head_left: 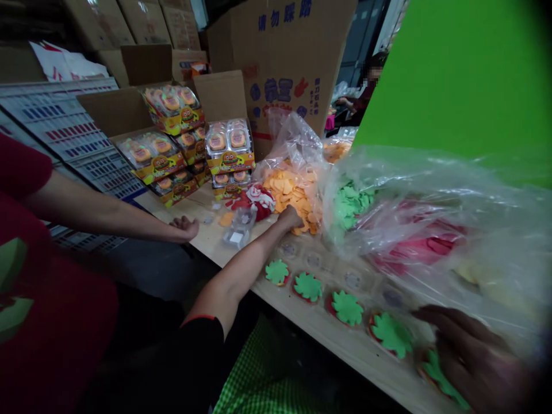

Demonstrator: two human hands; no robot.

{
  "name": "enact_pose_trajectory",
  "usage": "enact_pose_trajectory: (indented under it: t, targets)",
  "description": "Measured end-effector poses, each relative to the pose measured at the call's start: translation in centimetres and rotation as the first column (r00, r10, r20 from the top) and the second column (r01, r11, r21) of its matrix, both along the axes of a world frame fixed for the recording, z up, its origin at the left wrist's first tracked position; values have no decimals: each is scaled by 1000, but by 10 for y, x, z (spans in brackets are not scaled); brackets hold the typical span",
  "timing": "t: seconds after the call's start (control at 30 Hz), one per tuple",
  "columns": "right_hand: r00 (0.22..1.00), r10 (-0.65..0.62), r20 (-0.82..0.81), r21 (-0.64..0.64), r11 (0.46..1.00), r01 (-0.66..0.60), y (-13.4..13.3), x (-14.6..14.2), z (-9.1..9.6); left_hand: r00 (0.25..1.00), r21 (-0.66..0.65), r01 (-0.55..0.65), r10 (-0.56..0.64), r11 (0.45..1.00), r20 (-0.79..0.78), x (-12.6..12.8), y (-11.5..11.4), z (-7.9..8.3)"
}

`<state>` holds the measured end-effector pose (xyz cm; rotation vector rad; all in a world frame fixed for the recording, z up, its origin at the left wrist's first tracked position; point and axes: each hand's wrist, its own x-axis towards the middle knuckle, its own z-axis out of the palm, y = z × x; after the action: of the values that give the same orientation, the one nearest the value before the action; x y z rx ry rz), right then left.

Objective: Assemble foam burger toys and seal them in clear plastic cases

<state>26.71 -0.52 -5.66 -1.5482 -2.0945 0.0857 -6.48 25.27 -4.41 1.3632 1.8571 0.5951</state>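
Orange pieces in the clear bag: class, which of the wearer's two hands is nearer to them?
Left. The left hand is at the near edge of the orange pieces; the right hand is well away, at the picture's lower right, partly covering a green piece.

Left arm (241,270) outstretched, right fingers (446,317) shadowed

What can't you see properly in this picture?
All in the head view:
Left hand: its fingertips are hidden by the hand itself, over the orange pieces, so its grip is unclear.
Nearest green piece: partly covered by the right hand.
Pink pieces: their shapes are blurred by the clear bag.
Co-worker's hand: curled fingers hide its palm.
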Motion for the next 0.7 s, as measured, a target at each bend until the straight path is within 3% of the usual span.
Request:
enact_pose_trajectory:
  t: [0.1,0.23,0.3,0.4,0.47,0.6,0.7]
  targets:
    - [992,117,-49,-19,993,-118,41,-53,16,974,57,26,-38,998,224,-9,-1,3]
    - [963,227,-143,-21,972,-232,97,-120,36,856,95,161,-187,982,482,-26,-25,14]
    - [959,261,-111,2,965,-262,118,-141,41,728,85,277,-267,957,631,-32,-44,18]
    - [935,345,-86,-52,935,-350,136,-158,45,474,73,431,-294,899,830,-37,-72,19]
    - [911,393,-127,-126,904,-408,139,-162,48,403,68,477,-287,876,869,-39,-84,17]
    - [901,317,-296,-302,864,-403,133,-163,51,381,45,501,-267,864,885,-45,-99,12]
    - [800,80,-594,-432,807,-402,128,-165,46,317,47,542,-256,839,913,-50,-108,12]
